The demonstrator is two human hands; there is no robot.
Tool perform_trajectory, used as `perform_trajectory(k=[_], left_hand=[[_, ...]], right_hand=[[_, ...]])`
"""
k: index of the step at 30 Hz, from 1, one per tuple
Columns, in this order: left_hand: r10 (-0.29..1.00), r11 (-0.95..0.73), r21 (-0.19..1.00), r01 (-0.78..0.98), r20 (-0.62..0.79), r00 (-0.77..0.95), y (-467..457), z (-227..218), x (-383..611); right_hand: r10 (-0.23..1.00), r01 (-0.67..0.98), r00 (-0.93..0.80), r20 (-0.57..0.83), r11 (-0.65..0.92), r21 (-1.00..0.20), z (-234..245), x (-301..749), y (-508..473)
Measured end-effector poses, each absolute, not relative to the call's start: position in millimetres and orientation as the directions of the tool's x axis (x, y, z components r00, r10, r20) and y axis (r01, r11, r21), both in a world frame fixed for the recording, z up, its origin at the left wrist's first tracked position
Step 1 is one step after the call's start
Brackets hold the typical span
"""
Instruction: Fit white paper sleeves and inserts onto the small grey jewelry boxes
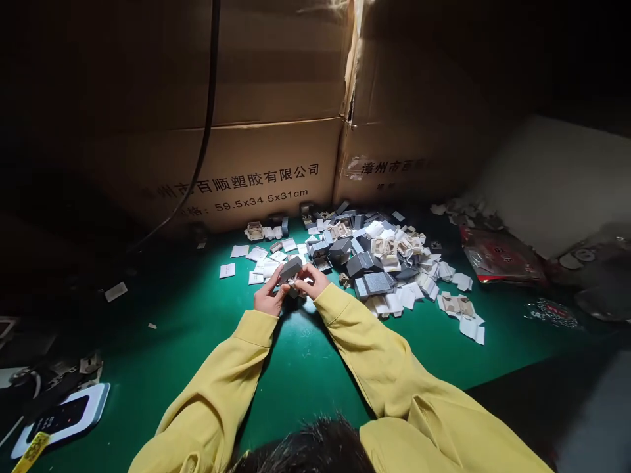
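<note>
My left hand (269,294) is closed around a small dark grey box (290,267), which is held a little above the green table. At the near side of the box, my right hand (312,281) is closed too, its thumb and finger pinched near a pale bit at the box's edge. What exactly those fingertips grip is too small to make out. Just beyond both hands lie white paper slips (266,268). To the right spreads a heap of grey boxes (365,264), folded papers and beige inserts.
Cardboard cartons (276,157) wall off the back of the green table (197,355), with a black cable (210,112) hanging before them. A white device (69,417) lies at the near left. Plastic packets (503,255) lie on the right.
</note>
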State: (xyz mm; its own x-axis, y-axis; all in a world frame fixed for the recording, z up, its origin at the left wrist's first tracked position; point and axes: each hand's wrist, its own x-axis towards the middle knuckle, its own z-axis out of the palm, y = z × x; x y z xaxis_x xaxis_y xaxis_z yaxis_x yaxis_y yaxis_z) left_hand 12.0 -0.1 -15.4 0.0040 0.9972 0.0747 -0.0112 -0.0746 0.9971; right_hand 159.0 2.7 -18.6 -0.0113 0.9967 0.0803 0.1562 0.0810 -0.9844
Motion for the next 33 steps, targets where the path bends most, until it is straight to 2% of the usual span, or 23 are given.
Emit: perform_trajectory(k=[4,7,9,12,14,16,19,20,22,25,28,30,33], left_hand=[[0.995,-0.096,0.995,-0.031,0.097,0.026,-9.6,-11.6,16.2],[0.991,-0.127,0.992,-0.026,0.128,0.032,-17.0,-11.6,23.4],[0.984,-0.178,0.984,0.014,0.178,0.020,-18.5,-11.1,32.9],[0.938,-0.346,0.934,0.087,0.344,0.030,-14.1,-3.6,59.2],[0.869,-0.495,0.859,0.133,0.488,0.082,-8.1,7.7,84.9],[0.790,-0.613,0.769,0.184,0.597,0.139,0.0,22.3,113.9],[0.690,-0.723,0.662,0.199,0.678,0.252,18.1,43.4,155.2],[0.670,-0.742,0.640,0.202,0.694,0.264,26.2,48.9,167.0],[0.668,-0.744,0.625,0.237,0.694,0.269,44.8,57.0,186.8],[0.727,-0.687,0.647,0.331,0.622,0.291,71.7,62.7,205.7],[0.809,-0.587,0.659,0.471,0.504,0.302,83.6,60.6,206.5],[0.789,-0.612,0.624,0.487,0.527,0.316,78.5,51.7,194.4],[0.660,-0.746,0.510,0.427,0.653,0.373,54.4,23.2,160.8]], right_hand=[[0.993,0.024,-0.035,0.112,0.113,-0.993,-11.2,166.6,-4.7],[0.989,0.048,-0.035,0.145,0.147,-0.988,-3.2,176.3,-14.5],[0.985,0.090,0.022,0.173,0.171,-0.981,2.2,186.8,-20.9],[0.948,0.193,0.219,0.230,0.189,-0.963,10.4,208.9,-26.9],[0.889,0.312,0.354,0.291,0.181,-0.933,16.9,227.0,-27.1],[0.799,0.448,0.467,0.378,0.154,-0.880,24.8,247.8,-23.9],[0.624,0.635,0.558,0.547,0.103,-0.765,37.6,283.8,-12.6],[0.565,0.693,0.560,0.606,0.081,-0.716,41.5,296.5,-7.4],[0.545,0.777,0.521,0.657,0.017,-0.630,47.6,320.4,4.1],[0.574,0.791,0.533,0.622,-0.078,-0.607,51.7,345.6,19.6],[0.682,0.807,0.505,0.529,-0.155,-0.570,49.8,353.7,24.0],[0.703,0.842,0.461,0.542,-0.153,-0.517,44.4,353.3,17.2],[0.652,0.891,0.385,0.654,-0.077,-0.447,27.6,355.0,-4.7]])
